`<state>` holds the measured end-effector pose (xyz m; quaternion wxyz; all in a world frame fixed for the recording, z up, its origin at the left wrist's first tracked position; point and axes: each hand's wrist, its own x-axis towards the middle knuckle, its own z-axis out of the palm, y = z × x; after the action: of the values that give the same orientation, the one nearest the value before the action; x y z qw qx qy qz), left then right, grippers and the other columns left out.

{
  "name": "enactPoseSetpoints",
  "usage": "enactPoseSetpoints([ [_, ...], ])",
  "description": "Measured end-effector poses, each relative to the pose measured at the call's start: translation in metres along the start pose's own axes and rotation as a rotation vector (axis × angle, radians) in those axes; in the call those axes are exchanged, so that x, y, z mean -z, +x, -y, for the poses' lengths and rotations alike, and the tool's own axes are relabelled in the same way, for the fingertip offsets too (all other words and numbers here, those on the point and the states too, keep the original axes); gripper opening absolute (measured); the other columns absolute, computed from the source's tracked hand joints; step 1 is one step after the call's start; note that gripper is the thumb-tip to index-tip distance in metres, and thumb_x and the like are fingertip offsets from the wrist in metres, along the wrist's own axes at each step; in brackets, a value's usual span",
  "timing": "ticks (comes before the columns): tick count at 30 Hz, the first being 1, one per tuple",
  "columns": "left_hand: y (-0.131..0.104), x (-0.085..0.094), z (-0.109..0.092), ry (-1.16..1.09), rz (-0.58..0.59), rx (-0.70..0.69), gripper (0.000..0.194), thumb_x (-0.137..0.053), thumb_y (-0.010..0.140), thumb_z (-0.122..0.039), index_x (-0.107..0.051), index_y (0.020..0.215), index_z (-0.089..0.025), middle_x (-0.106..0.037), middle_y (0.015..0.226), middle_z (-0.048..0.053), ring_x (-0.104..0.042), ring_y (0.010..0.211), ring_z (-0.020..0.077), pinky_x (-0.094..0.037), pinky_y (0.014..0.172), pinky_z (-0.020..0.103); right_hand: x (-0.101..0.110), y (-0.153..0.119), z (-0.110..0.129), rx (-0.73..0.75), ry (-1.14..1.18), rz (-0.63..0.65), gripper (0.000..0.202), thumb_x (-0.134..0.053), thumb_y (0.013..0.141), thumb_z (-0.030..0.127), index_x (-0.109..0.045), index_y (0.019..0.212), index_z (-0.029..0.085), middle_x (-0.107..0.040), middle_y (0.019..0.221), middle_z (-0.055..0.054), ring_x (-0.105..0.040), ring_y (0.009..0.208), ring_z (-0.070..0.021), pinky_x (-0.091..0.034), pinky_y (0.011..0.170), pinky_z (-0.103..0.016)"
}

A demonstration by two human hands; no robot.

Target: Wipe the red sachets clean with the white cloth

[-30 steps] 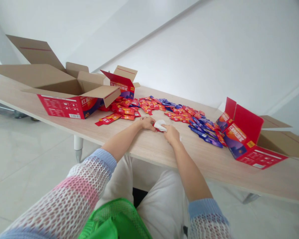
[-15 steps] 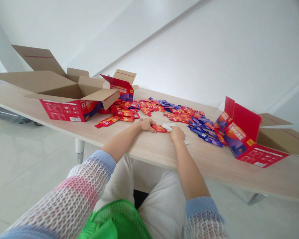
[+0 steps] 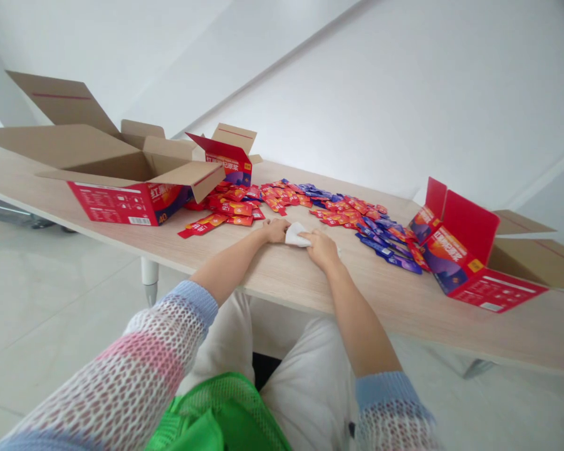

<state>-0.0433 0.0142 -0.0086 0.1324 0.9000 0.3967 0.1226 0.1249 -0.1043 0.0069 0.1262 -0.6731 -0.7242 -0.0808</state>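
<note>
My right hand (image 3: 322, 249) is closed on a white cloth or tissue (image 3: 297, 234) near the table's front edge. Just left of it, my left hand (image 3: 276, 230) is closed at the cloth's left end; the red packet seen there earlier is hidden under the cloth and fingers. Beyond my hands lie many red packets (image 3: 239, 208) on the left and in the middle, and purple-blue packets (image 3: 389, 244) to the right. One red packet (image 3: 203, 225) lies at the near left of the pile.
A large open red carton (image 3: 117, 203) stands left on the wooden table (image 3: 282, 269), with a smaller open red box (image 3: 230, 166) behind it. Another open red box (image 3: 460, 250) stands on the right. A white wall rises behind.
My right hand has moved left with the white cloth, close to my left hand. The red packet visible between my hands is now covered. The view has shifted slightly.
</note>
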Motion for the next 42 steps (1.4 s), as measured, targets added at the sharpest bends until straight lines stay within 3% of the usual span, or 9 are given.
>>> enactPoseSetpoints([
  [3,0.001,-0.001,0.001,0.039,-0.042,0.02,0.039,-0.067,0.072,-0.034,-0.068,0.109,-0.021,-0.067,0.111,0.009,-0.054,0.111,0.0312,-0.035,0.093,0.042,-0.001,-0.001,0.011,0.091,-0.061,0.077,0.054,-0.045,0.088,0.02,-0.044,0.138,0.041,-0.06,0.116,-0.005,-0.058,0.103,-0.0216,-0.043,0.085,-0.03],
  [7,0.003,-0.003,0.002,-0.01,-0.059,0.004,0.051,-0.074,0.064,-0.044,-0.068,0.11,-0.022,-0.069,0.108,0.007,-0.056,0.107,0.03,-0.035,0.091,0.039,-0.001,0.0,0.012,0.014,-0.091,0.081,0.051,-0.045,0.089,0.022,-0.046,0.135,0.043,-0.06,0.115,-0.005,-0.059,0.102,-0.0218,-0.043,0.084,-0.03],
  [14,0.001,-0.004,-0.001,-0.146,-0.08,0.009,0.046,-0.076,0.06,-0.049,-0.075,0.098,-0.023,-0.07,0.085,-0.001,-0.06,0.091,0.0242,-0.033,0.091,0.039,-0.003,0.006,0.009,-0.075,-0.08,0.036,0.036,-0.046,0.091,0.042,-0.057,0.126,0.043,-0.062,0.113,-0.006,-0.061,0.1,-0.0232,-0.044,0.083,-0.032],
  [17,0.001,-0.005,0.0,-0.176,-0.096,0.016,0.053,-0.077,0.058,-0.051,-0.073,0.104,-0.025,-0.07,0.088,-0.001,-0.059,0.096,0.0243,-0.031,0.095,0.039,-0.004,0.009,-0.007,-0.204,-0.054,0.02,0.034,-0.047,0.09,0.044,-0.064,0.119,0.038,-0.065,0.11,-0.008,-0.062,0.1,-0.0242,-0.045,0.083,-0.034],
  [22,0.001,-0.006,0.002,-0.175,-0.117,0.066,0.064,-0.079,0.054,-0.052,-0.071,0.11,-0.024,-0.069,0.107,0.003,-0.055,0.108,0.0272,-0.023,0.104,0.044,-0.005,0.005,-0.056,-0.567,0.068,0.056,0.039,-0.056,0.081,0.051,-0.069,0.112,0.031,-0.068,0.107,-0.012,-0.063,0.098,-0.0278,-0.048,0.08,-0.037],
  [26,0.001,-0.007,0.0,-0.162,-0.124,0.064,0.063,-0.079,0.056,-0.051,-0.07,0.112,-0.024,-0.069,0.109,0.002,-0.055,0.108,0.0275,-0.021,0.105,0.045,-0.008,0.001,-0.074,-0.666,0.071,-0.023,0.033,-0.056,0.083,0.044,-0.069,0.111,0.033,-0.067,0.108,-0.011,-0.063,0.098,-0.0286,-0.049,0.079,-0.038],
  [34,0.003,-0.007,0.002,-0.103,-0.168,0.0,0.064,-0.074,0.057,-0.06,-0.071,0.107,-0.019,-0.07,0.095,0.004,-0.059,0.097,0.0273,-0.036,0.09,0.037,-0.005,0.003,-0.028,-0.403,0.036,-0.245,0.041,-0.051,0.087,0.026,-0.058,0.125,0.038,-0.057,0.118,-0.006,-0.059,0.1,-0.0208,-0.045,0.082,-0.03],
  [38,0.002,-0.005,0.0,-0.065,-0.136,-0.021,0.046,-0.071,0.062,-0.054,-0.074,0.09,-0.018,-0.069,0.077,0.002,-0.061,0.084,0.024,-0.039,0.078,0.032,-0.002,0.002,-0.006,-0.099,0.056,-0.192,0.041,-0.052,0.087,0.027,-0.058,0.126,0.039,-0.057,0.116,-0.002,-0.058,0.099,-0.0175,-0.044,0.082,-0.026],
  [42,0.004,-0.006,0.0,-0.01,-0.145,-0.018,0.028,-0.067,0.069,-0.039,-0.074,0.085,-0.016,-0.071,0.084,0.007,-0.062,0.084,0.0242,-0.038,0.069,0.029,-0.002,0.001,0.004,0.1,0.045,-0.041,0.042,-0.053,0.088,0.034,-0.053,0.13,0.041,-0.059,0.112,-0.001,-0.057,0.101,-0.017,-0.042,0.081,-0.023],
])
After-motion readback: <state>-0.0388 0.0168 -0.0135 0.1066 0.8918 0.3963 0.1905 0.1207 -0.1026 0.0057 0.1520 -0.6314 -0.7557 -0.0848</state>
